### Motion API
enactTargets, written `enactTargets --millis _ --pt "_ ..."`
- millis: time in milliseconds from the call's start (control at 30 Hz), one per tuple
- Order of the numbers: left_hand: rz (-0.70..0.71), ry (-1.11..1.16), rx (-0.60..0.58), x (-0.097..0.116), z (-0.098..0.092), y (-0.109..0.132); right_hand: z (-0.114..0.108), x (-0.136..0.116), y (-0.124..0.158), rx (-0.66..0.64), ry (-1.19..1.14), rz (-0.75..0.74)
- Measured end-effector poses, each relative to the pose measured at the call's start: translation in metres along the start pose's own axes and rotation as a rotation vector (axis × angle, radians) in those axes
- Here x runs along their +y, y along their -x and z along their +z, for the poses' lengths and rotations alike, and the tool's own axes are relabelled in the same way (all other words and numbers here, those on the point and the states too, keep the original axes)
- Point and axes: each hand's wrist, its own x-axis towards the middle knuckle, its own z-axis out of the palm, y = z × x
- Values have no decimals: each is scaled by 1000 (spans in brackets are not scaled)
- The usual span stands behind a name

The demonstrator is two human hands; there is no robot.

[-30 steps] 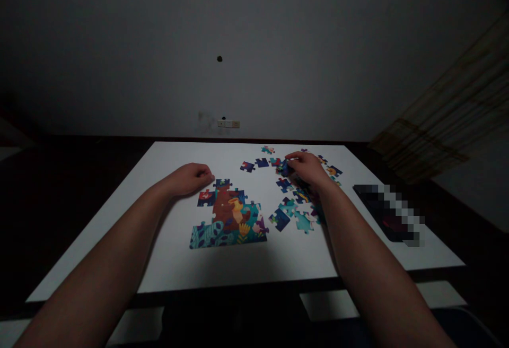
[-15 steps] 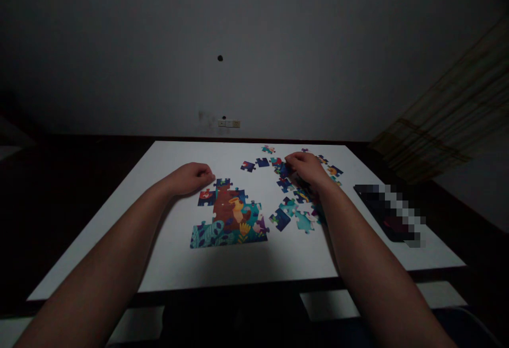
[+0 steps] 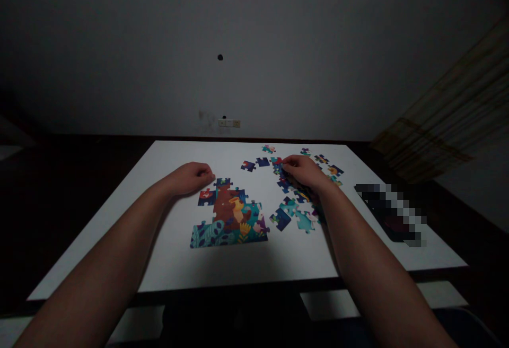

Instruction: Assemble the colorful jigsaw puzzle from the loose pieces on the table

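Shifted since the earlier frame: right hand (image 3: 303, 170), drawn slightly toward the near edge of the white table (image 3: 159, 268) and leftward; a small piece (image 3: 305, 151) by the far edge is more fully exposed.

Right hand: thumb and forefinger brought together over the loose puzzle pieces (image 3: 280, 219); whether one is gripped cannot be told.

Left hand (image 3: 193, 176): rested on the table, fingers loosely curled; whether anything is enclosed cannot be told.

Joined puzzle section (image 3: 228, 207): laid flat between the forearms, nearer the near edge than the far; brown, teal and yellow; its top placed just beside the left fingertips.

Loose pieces: strewn right of the section, partly covered by the right hand and forearm; one teal-and-pink piece (image 3: 269, 149) set near the far edge.

Dark flat object (image 3: 377, 211): placed by the right edge, partly pixelated.
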Motion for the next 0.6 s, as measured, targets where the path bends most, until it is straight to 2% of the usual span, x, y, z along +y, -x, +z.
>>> enactTargets --millis 167,400,500,600 --pt "-12 -9 5 2 0 1 0 3 -2 39 32 -80" --pt "-14 1 1 2 0 1 -8 -4 -4 254 92 -90" --pt "-8 7 -8 1 0 0 -3 -8 -1 232 10 -60" --pt "-5 4 -11 0 -1 0 8 -12 2 110 -102 -42"
